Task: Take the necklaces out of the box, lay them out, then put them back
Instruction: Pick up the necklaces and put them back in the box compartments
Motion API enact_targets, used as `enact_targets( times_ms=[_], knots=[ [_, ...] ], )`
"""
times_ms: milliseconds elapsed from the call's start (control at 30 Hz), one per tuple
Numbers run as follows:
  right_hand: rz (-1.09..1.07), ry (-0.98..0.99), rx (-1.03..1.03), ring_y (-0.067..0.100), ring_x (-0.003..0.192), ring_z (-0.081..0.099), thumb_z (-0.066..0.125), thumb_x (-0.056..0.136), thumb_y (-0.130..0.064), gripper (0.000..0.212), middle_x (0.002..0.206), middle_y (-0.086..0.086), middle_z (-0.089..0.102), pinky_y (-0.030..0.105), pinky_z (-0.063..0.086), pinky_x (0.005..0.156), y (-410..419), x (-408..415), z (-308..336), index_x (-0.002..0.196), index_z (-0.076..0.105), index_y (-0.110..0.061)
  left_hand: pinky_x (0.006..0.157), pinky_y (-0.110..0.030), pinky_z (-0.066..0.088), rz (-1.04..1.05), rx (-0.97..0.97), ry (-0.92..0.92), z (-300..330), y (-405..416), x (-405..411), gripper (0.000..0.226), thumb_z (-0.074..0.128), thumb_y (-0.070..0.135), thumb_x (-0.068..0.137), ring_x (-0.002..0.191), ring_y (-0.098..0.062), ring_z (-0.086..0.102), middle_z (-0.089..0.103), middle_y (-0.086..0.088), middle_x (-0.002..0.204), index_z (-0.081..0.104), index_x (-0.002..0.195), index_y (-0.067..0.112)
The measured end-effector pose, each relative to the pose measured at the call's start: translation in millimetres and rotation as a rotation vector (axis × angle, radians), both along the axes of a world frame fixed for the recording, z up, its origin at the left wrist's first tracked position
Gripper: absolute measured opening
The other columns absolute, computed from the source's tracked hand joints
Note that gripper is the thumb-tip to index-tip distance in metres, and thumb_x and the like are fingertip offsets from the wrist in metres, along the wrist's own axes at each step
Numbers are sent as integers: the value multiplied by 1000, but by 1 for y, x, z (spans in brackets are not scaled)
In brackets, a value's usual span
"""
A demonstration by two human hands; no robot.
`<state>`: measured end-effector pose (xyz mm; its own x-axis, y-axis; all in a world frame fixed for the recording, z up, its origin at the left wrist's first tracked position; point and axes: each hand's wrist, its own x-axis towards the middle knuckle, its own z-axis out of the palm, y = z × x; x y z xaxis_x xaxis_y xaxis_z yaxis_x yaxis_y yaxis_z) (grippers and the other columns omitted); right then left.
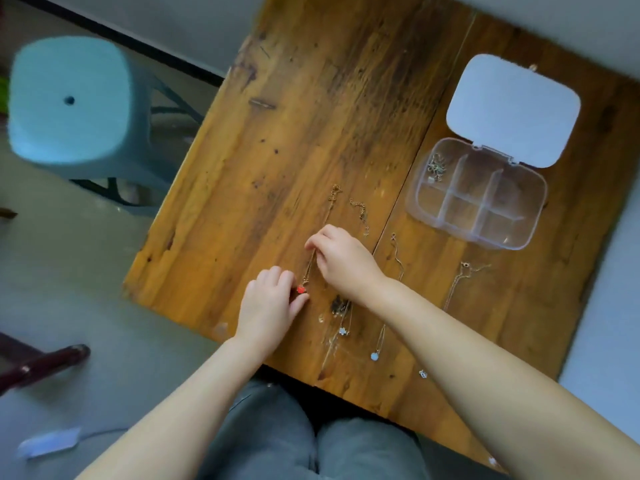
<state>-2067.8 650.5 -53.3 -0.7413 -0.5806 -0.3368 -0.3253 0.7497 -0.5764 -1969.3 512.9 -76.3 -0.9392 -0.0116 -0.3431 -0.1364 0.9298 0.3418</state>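
Head view looks down on a wooden table (311, 133) with a clear box (476, 194) at the upper right of the frame, its white lid (512, 109) swung open and lying flat behind it. One compartment at the box's upper left holds a small tangle of chain (437, 168); the other compartments look bare. Several necklaces lie stretched out on the wood at centre and lower centre: one with a red pendant (300, 289), one with a pale flower pendant (343, 331), one with a round pale pendant (374, 356), and another thin chain (457, 285) further right (its lower end runs under the right forearm). The right forearm also crosses over parts of the middle chains.

Left hand (272, 306) rests at the lower centre, fingertips closed together right at the red pendant, touching it. Right hand (341, 261) sits just above, thumb and forefinger pinched on that same necklace's chain, partway along its length.

A teal stool (69, 102) stands on the grey floor at the upper left, a dark chair leg (45, 362) at the lower left, and grey trousers (277, 438) fill the bottom.
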Motion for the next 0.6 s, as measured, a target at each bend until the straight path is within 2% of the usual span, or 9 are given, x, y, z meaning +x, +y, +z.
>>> enact_targets(
  times_ms=[167,267,367,467,600],
  knots=[
    [167,116,57,31,108,49,48,91,-6,29,121,12,55,44,42,85,1,10,-4,117,59,-6,62,-34,46,-35,-6,70,1,0,-6,14,56,24,88,77,-24,55,57,-6,82,59,86,11],
    [253,176,85,31,107,48,49,91,-10,27,121,12,54,43,42,83,-1,12,-7,116,59,-7,61,-29,45,1,-16,48,4,3,-11,21,59,32,86,77,-21,55,57,-2,86,53,94,14],
    [238,202,83,30,102,48,50,91,-10,22,117,13,53,42,44,80,-3,10,-9,110,58,-6,62,-30,49,49,-32,49,6,6,-17,26,60,34,86,78,-20,58,58,-2,91,51,101,14],
    [213,204,89,29,100,47,51,92,-13,18,115,13,53,42,45,79,-6,8,-10,107,58,-6,64,-35,52,32,-21,62,6,9,-20,16,55,24,90,79,-21,58,58,-4,92,54,102,13],
    [216,225,102,29,105,46,51,91,-15,21,119,11,52,38,40,81,-7,10,-11,111,57,-9,57,-28,50,22,14,64,7,7,-22,12,57,17,88,71,-16,50,52,-5,89,56,98,10]
  ],
)
